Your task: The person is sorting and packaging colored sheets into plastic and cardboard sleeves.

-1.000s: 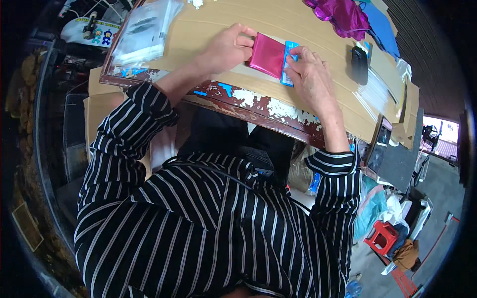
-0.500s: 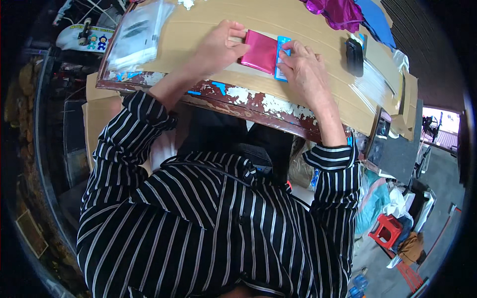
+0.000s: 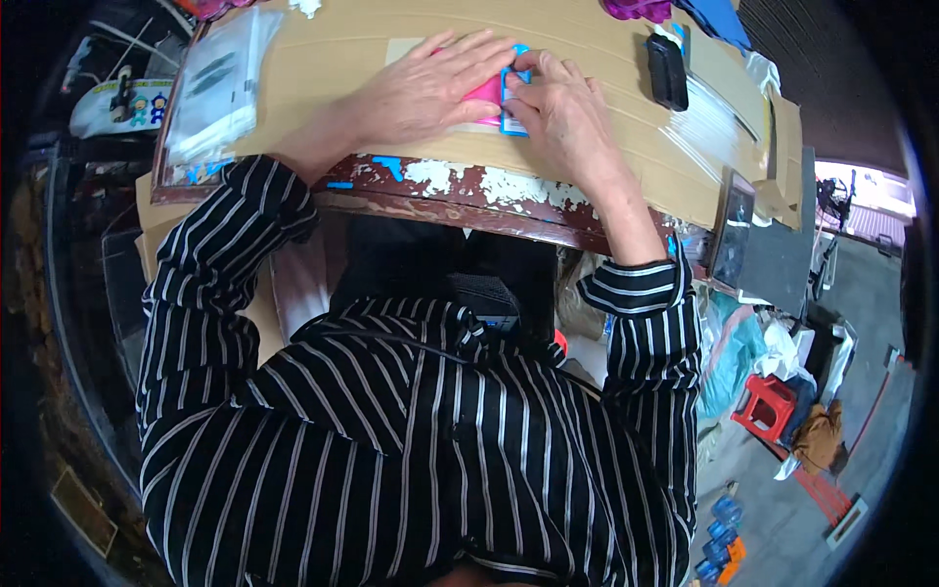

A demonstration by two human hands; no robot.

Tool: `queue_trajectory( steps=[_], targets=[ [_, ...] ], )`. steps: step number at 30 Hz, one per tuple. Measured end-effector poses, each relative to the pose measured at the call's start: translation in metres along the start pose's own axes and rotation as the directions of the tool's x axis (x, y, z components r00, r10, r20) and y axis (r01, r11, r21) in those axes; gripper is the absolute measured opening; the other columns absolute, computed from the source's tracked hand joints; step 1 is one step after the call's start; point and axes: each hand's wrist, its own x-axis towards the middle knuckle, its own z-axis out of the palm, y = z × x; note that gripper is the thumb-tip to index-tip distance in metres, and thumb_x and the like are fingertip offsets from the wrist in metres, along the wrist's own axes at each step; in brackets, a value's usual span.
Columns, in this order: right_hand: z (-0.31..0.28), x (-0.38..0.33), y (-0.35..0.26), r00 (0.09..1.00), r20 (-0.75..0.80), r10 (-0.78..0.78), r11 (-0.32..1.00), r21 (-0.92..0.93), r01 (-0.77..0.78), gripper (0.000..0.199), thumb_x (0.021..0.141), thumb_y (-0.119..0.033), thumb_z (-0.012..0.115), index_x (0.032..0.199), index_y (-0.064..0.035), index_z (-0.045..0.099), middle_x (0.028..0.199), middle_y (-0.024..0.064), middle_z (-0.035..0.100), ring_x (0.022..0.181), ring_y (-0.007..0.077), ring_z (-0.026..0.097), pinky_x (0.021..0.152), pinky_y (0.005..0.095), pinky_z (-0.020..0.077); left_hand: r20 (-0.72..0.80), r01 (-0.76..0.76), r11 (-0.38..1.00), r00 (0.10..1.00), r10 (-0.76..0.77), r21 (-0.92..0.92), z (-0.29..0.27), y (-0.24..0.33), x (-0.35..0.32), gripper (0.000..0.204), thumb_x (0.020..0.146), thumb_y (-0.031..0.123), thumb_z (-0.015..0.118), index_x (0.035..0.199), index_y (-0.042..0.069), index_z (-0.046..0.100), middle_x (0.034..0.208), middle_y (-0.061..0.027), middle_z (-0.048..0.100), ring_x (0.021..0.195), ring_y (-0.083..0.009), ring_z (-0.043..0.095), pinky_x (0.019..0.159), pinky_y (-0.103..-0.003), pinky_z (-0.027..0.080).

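Two hands point(image 3: 430, 93) point(image 3: 565, 110) touch one pink piece point(image 3: 485, 92), one card point(image 3: 511, 117).

The pink piece point(image 3: 486, 91) looks smooth, the cardboard point(image 3: 337, 49) matt, the bags point(image 3: 210, 93) glossy plastic, the table edge point(image 3: 450, 186) rough.

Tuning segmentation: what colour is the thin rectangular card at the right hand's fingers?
Blue with pale areas: the thin rectangular card, clearest in the head view.

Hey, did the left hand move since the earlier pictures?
Yes. Against the larger blue mark on the table's front edge, the left hand moved right, and now lies across the pink packet.
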Motion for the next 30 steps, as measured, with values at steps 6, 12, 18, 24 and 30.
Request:
queue_trajectory(
  steps=[6, 12, 18, 24, 30],
  targets=[
    [0.006, -0.018, 0.001, 0.982, -0.143, 0.12, 0.992, 0.052, -0.114, 0.023, 0.085, -0.012, 0.073, 0.107, -0.0047, 0.076, 0.107, 0.0189, 0.065, 0.095, 0.0366, 0.064, 0.084, 0.0427, 0.0514, -0.001, -0.027, 0.996, 1.0, 0.027, -0.09, 0.002, 0.002, 0.014, 0.068, 0.102, 0.04, 0.05, 0.158, 0.009, 0.027, 0.164, -0.0136, 0.027, 0.152, -0.0268, 0.023, 0.125, -0.046, 0.017],
    [0.021, -0.003, -0.019, 0.901, -0.232, 0.368, 0.922, 0.217, -0.321, 0.016, 0.079, -0.013, 0.078, 0.091, -0.002, 0.076, 0.078, 0.0196, 0.068, 0.074, 0.0351, 0.066, 0.07, 0.0422, 0.0539, 0.035, -0.007, 0.998, 0.999, 0.009, -0.067, -0.003, -0.001, 0.009, 0.067, 0.102, 0.037, 0.05, 0.158, 0.008, 0.026, 0.164, -0.0138, 0.027, 0.152, -0.0275, 0.024, 0.125, -0.046, 0.017],
    [-0.008, 0.017, -0.012, 0.676, 0.373, 0.635, 0.423, 0.564, -0.709, 0.023, 0.079, -0.018, 0.078, 0.078, 0.0045, 0.072, 0.064, 0.0147, 0.069, 0.065, 0.0263, 0.072, 0.062, 0.0401, 0.0589, -0.001, -0.012, 0.999, 1.0, 0.012, -0.044, 0.004, 0.001, 0.015, 0.072, 0.102, 0.047, 0.048, 0.157, 0.006, 0.028, 0.161, -0.0151, 0.032, 0.151, -0.0287, 0.027, 0.124, -0.044, 0.02],
    [-0.001, 0.022, -0.02, 0.671, 0.397, 0.626, 0.412, 0.563, -0.717, 0.027, 0.081, -0.025, 0.08, 0.085, 0.0008, 0.074, 0.072, 0.0102, 0.071, 0.066, 0.0182, 0.069, 0.059, 0.0336, 0.0576, -0.053, 0.074, 0.996, 0.996, -0.077, -0.059, 0.005, -0.003, 0.001, 0.07, 0.1, 0.044, 0.052, 0.155, 0.006, 0.031, 0.159, -0.017, 0.034, 0.148, -0.0321, 0.031, 0.122, -0.045, 0.024],
    [0.008, -0.032, 0.041, 0.848, 0.134, 0.513, 0.61, 0.638, -0.47, 0.026, 0.086, -0.028, 0.075, 0.083, -0.0015, 0.075, 0.075, 0.0043, 0.067, 0.065, 0.0136, 0.061, 0.055, 0.0323, 0.0479, -0.389, -0.188, 0.91, 0.921, 0.032, -0.369, -0.003, 0.011, 0.031, 0.051, 0.098, 0.031, 0.06, 0.14, 0.003, 0.051, 0.141, -0.0194, 0.054, 0.132, -0.0328, 0.05, 0.112, -0.046, 0.04]
  ],
)
